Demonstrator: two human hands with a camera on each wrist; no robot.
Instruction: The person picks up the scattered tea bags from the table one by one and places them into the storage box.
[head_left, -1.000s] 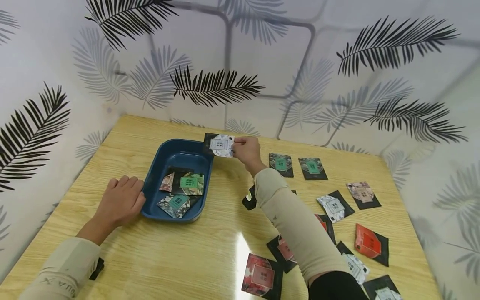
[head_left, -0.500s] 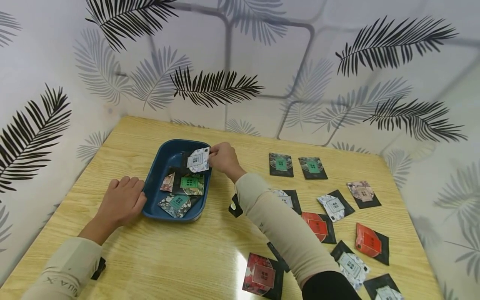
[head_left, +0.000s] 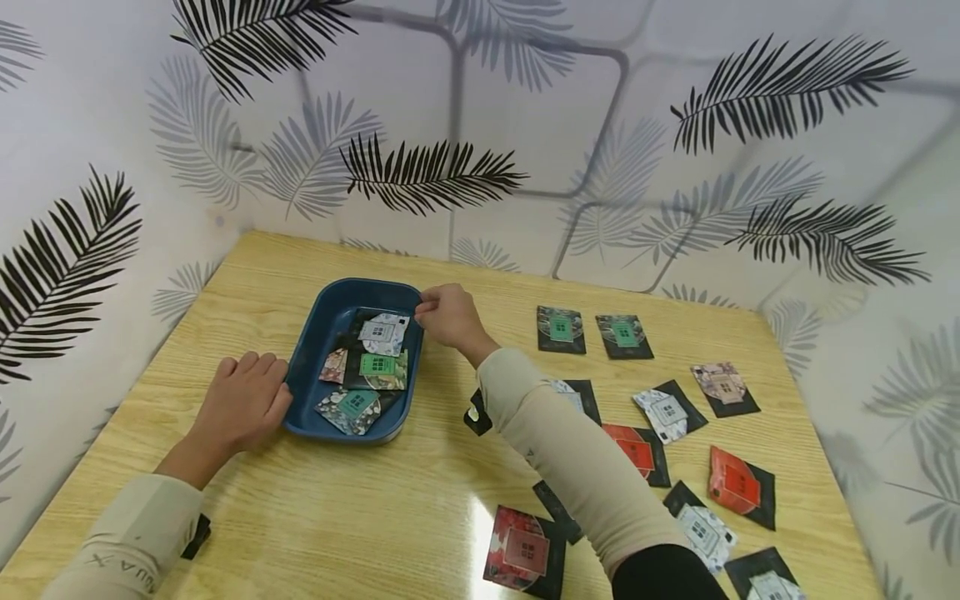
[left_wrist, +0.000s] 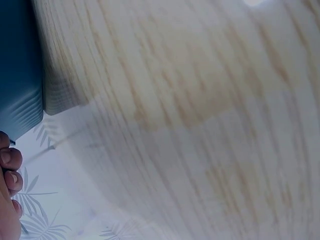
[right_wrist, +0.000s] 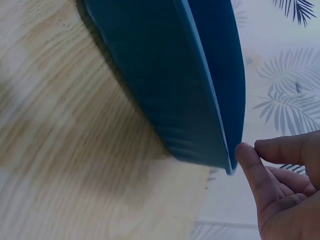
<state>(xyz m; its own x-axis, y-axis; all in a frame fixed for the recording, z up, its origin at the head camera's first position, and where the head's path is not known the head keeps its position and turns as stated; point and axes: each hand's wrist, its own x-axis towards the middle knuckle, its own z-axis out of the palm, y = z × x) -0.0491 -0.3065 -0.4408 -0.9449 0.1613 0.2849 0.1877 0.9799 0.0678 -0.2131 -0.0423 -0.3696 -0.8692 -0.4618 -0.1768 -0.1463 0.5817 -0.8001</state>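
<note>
In the head view my left hand [head_left: 243, 400] is at the left rim of a blue plastic bin [head_left: 308, 342], fingers curled and thumb on the rim. The left wrist view shows several of its curled fingertips close below the bin's wall. My right hand [head_left: 452, 318] is over the far right corner, thumb and index tips [right_wrist: 242, 150] close together with nothing between them. Inside the bin, toward the far side, lies a black-and-white square packet [head_left: 382, 333]. Nearer are a packet with a bright green label [head_left: 384, 367] and one with a teal label [head_left: 357, 408].
More flat packets lie on the wooden table [head_left: 390, 517] to the right, including two green-labelled packets [head_left: 560, 328], a red one [head_left: 738, 482] and a dark red one [head_left: 525, 550]. My right sleeve [head_left: 570, 458] partly hides some. A leaf-patterned wall [head_left: 525, 125] stands behind.
My right hand has brought the black-and-white packet leftward over the bin and let go of it. The packet now lies inside. My left hand has stayed put.
</note>
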